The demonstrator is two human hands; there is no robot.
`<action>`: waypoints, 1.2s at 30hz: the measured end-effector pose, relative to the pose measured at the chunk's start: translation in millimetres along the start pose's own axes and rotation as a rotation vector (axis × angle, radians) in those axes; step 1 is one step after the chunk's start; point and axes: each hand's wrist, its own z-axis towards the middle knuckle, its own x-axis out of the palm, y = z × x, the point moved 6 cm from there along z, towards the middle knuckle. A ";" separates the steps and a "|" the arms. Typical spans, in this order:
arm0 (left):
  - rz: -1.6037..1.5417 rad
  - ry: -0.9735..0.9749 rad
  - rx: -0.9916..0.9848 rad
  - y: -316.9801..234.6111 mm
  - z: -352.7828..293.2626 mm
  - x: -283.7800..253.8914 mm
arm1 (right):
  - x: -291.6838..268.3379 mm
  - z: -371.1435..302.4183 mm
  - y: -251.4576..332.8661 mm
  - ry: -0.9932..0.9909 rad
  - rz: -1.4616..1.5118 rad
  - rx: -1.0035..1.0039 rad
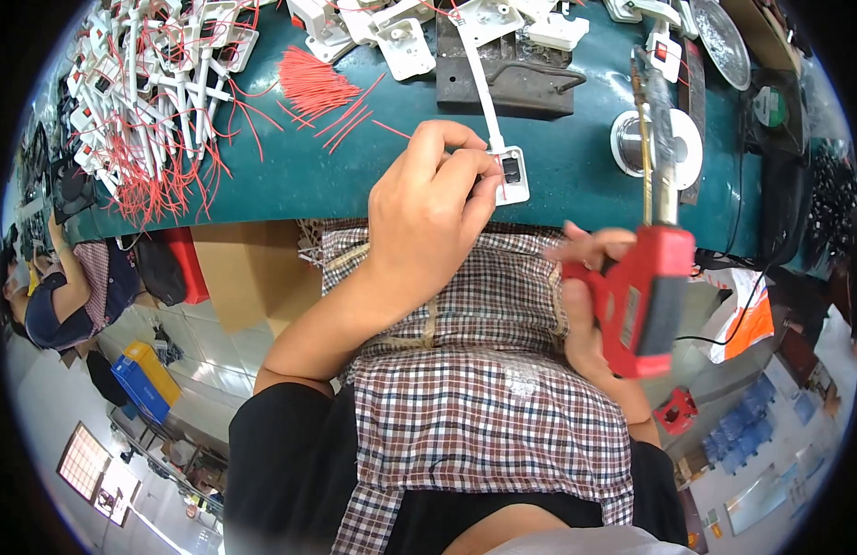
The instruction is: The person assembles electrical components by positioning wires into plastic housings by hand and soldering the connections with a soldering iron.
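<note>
At the table's front edge lies a white plastic housing (514, 193) with a black switch part inside and a white stem running away from me. My left hand (428, 208) is closed in a pinch beside its opening, holding a thin red wire (503, 171) against it. Closed round the grip of a red and black soldering gun (639, 301), my right hand (588, 310) is a little blurred. The gun points away from me, its long barrel rising past a spool of solder wire (692, 153); its tip is near another white housing (664, 57).
Many white stemmed housings with red wires (160, 102) crowd the left of the green table (290, 185). Cut red wires (313, 83) lie beside them. A dark metal block (512, 92) stands behind my work, a round metal dish (723, 42) far right. Another person (68, 291) sits at left.
</note>
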 end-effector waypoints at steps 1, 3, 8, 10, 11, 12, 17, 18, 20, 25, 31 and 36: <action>-0.023 0.006 -0.012 1.1 -0.1 -0.1 | -6.8 -4.0 6.0 0.095 -0.088 -0.017; -0.054 0.014 -0.022 0.4 1.7 0.4 | -25.6 -27.5 9.8 -0.043 0.053 0.169; 0.025 0.000 0.037 -4.5 1.5 0.7 | -53.1 -52.3 18.9 -0.143 0.435 0.374; 0.017 0.002 0.028 -5.2 2.6 1.0 | -66.1 -65.4 16.3 -0.164 0.207 0.444; 0.014 0.005 0.023 -5.3 3.0 1.2 | -73.7 -70.0 14.1 -0.185 -0.017 0.507; 0.013 0.004 0.023 -5.5 3.0 1.6 | -71.4 -63.9 16.3 -0.218 0.026 0.498; 0.071 0.007 0.056 -8.6 3.9 2.4 | -73.0 -54.5 7.1 -0.101 -0.064 0.419; 0.069 0.006 0.056 -9.6 4.0 2.8 | -70.0 -50.9 10.7 -0.028 -0.141 0.313; 0.081 0.002 -0.001 -9.8 2.8 2.8 | -69.1 -50.9 12.4 -0.056 -0.121 0.349; 0.058 0.042 -0.043 -4.6 0.3 5.5 | -67.4 -59.6 8.6 -0.199 0.000 0.453; 0.081 -0.047 0.154 -8.4 -5.6 8.1 | -66.5 -58.5 10.5 -0.202 0.078 0.344; 0.130 -0.058 0.308 -16.8 -8.4 9.6 | -69.7 -66.4 10.6 -0.307 0.217 0.306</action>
